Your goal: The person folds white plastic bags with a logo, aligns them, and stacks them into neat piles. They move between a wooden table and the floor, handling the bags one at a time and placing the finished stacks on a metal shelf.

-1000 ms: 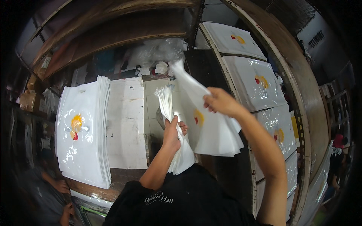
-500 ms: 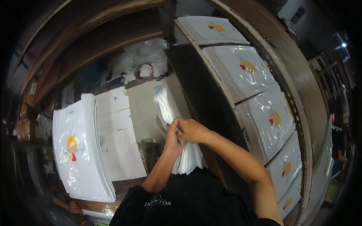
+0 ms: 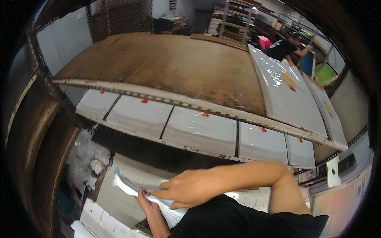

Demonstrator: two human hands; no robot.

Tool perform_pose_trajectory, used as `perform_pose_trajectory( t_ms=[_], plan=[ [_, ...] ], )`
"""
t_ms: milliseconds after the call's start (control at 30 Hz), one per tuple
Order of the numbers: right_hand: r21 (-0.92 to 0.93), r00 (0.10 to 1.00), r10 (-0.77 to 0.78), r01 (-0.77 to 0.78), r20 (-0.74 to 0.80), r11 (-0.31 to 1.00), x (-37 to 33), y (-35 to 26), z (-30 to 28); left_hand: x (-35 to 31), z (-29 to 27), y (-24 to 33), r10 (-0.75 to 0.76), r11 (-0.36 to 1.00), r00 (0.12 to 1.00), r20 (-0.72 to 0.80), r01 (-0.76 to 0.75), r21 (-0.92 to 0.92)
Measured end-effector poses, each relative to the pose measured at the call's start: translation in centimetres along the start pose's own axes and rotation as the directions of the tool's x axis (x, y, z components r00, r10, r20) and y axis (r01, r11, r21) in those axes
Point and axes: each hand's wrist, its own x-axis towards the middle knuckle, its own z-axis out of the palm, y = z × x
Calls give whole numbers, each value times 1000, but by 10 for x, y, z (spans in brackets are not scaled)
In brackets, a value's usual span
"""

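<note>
Left to right:

- Bags (image 3: 84, 154): clear plastic heap, beyond the worktop's (image 3: 99, 219) far edge.
- Stack (image 3: 82, 231): white, cut off by the lower rim, by the worktop's left side. On it or beside it, can't tell.
- Bundle (image 3: 127, 188): white sheets, in front of the person over the tile floor (image 3: 113, 174), far end splayed, near end fanned.
- Left hand (image 3: 149, 206): fingers curled around the bundle, gripping it from below.
- Right hand (image 3: 186, 190): lies across the bundle, fingers bent onto it. Pinching a sheet or just resting, can't tell.
- Lower shelf (image 3: 186, 148): five sheets (image 3: 200, 129) side by side, dark gaps between, near ends at the front edge. Upper shelf (image 3: 170, 59) hides their far ends.
- Upper shelf: two printed sheets (image 3: 291, 93) at the right end; brown wood from there to the left end.
- Far right: co-worker (image 3: 282, 47) beyond the upper shelf, near a green bin (image 3: 326, 73).

Progress, my read: partway. Lower row looks covered, upper has only its right end done, and the bundle is still thick.

Room: upper shelf's left and middle look open, reached over its raised front rail (image 3: 190, 106). Slot between shelves looks tight. Bundle is well apart from both shelf edges; right forearm passes close to the lower front edge.
</note>
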Motion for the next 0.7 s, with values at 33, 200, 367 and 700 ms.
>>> perform_pose_trajectory(
  t_ms=[33, 200, 367, 700],
  plan=[
    [17, 995, -19, 21, -101, 1000, -37, -4, -23, -9, 6, -5, 54, 996, 998, 21, -55, 67],
    [-136, 766, 180, -330, -617, 934, -186, 6, -129, -32, 13, -1, 195, 967, 980, 27, -197, 163],
    [204, 329, 598, -731, -731, 651, -349, 88, -210, -26, 17, -22, 58, 998, 995, 80, -58, -1],
    [-380, 508, 552, -861, -661, 338, -534, 345, -245, -51, -2, -78, 118, 935, 985, -125, -67, 349]
  ],
)
